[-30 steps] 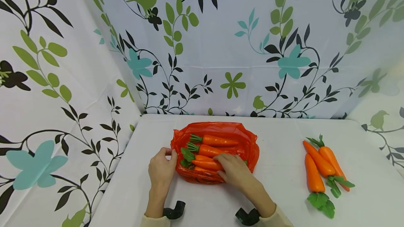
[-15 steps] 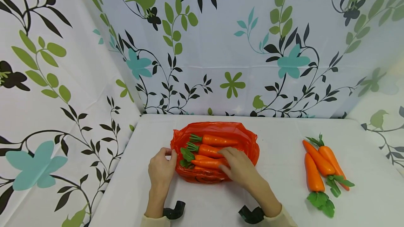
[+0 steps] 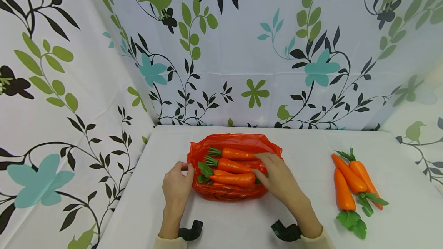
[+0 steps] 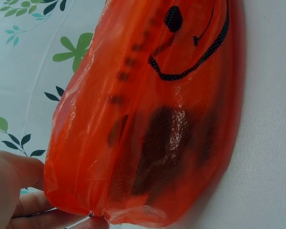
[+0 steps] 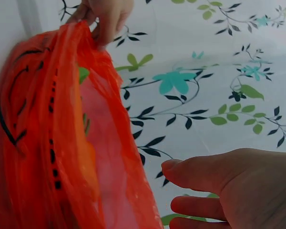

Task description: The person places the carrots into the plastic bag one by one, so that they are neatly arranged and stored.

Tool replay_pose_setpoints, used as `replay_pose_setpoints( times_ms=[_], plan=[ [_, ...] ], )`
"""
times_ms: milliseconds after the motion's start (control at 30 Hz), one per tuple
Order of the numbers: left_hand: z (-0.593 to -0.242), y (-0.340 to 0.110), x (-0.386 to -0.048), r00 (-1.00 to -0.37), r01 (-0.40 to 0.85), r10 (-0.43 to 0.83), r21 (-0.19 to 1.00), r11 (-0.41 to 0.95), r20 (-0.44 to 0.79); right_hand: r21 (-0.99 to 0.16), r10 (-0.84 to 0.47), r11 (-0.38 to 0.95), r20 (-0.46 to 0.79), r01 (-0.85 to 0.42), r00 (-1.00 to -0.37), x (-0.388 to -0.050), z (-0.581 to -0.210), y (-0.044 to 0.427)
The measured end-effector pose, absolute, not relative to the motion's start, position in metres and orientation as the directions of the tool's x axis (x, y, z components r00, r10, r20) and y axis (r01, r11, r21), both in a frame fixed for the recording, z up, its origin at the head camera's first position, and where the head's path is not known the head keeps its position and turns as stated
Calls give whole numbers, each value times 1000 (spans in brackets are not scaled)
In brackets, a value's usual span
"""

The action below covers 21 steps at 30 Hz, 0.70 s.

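"Where are we now?"

"Left hand (image 3: 177, 183) pinching the rim of the thin, glossy red plastic bag (image 3: 232, 194), just inside the table's (image 3: 308, 164) far edge! My right hand (image 3: 279, 176) is spread over its right side, gripping nothing. Looks like the arranging step."

"What's needed next?"

"I'd say rim held wide, fingers lifted clear."

"And the load?"

"Four smooth orange carrots with green tops (image 3: 235, 180), lengthwise along the far edge! Nearest one's tip points left; the two farthest have greens leftward. Three loose orange carrots (image 3: 350, 175) lie towards the right edge."
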<state>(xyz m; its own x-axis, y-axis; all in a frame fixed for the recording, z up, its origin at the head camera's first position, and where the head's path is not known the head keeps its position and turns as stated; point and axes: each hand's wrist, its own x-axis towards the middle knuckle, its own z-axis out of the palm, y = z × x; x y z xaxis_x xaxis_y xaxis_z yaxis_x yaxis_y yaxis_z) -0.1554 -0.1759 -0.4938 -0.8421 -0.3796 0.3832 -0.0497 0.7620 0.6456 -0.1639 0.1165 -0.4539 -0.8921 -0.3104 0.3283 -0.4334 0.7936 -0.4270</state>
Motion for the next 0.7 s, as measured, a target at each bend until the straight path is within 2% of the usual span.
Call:
replay_pose_setpoints(
  times_ms=[433, 700],
  plan=[
    [-495, -175, -156, -849, -51, -375, 647, 761, 373, -505, -152, 810, 308, -297, -939, -167, -439, 151],
    [-495, -175, -156, -852, -55, -374, 649, 759, 366, -522, -66, 821, 316, -232, -946, -170, -437, 174]
  ],
)
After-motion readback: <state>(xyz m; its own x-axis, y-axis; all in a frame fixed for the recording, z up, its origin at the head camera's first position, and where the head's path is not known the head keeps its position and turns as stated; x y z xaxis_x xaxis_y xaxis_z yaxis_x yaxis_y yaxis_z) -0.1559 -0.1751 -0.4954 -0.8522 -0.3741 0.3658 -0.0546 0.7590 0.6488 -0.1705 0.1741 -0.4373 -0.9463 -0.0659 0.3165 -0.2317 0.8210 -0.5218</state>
